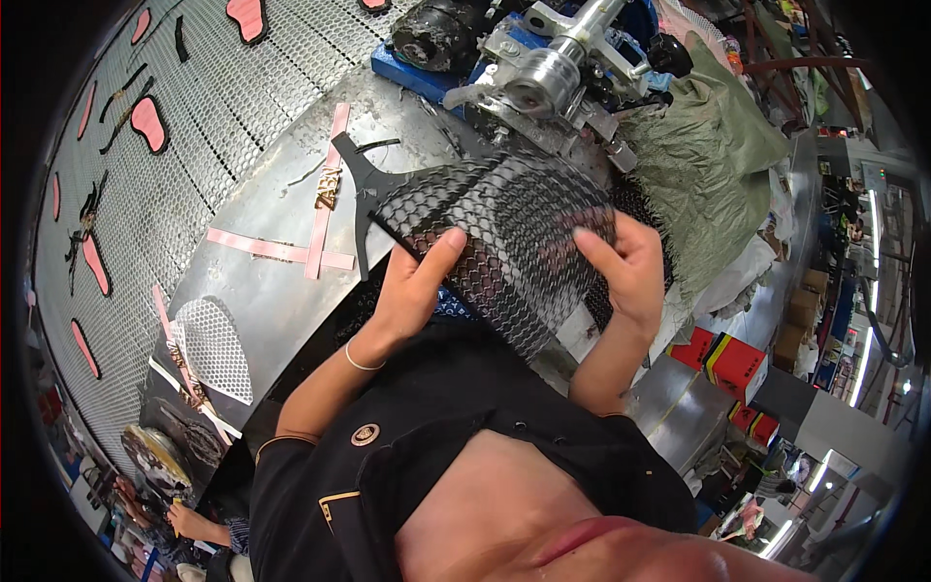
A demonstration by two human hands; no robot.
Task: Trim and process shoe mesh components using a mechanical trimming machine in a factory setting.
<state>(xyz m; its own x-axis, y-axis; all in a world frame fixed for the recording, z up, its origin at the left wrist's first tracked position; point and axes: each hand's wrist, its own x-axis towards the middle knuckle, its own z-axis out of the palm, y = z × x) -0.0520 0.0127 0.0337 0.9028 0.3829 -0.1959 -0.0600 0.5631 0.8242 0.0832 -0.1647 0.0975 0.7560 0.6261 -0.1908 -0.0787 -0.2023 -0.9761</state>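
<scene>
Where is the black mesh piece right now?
In the head view, the black mesh piece is near the upper middle, held between the left hand and right hand, just below the silver-and-blue machine.

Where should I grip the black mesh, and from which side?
Probably pinch the black mesh near its left and right ends, from the near side: it spreads thin and curved between the left hand and right hand, so opposed pinches should limit sagging.
</scene>
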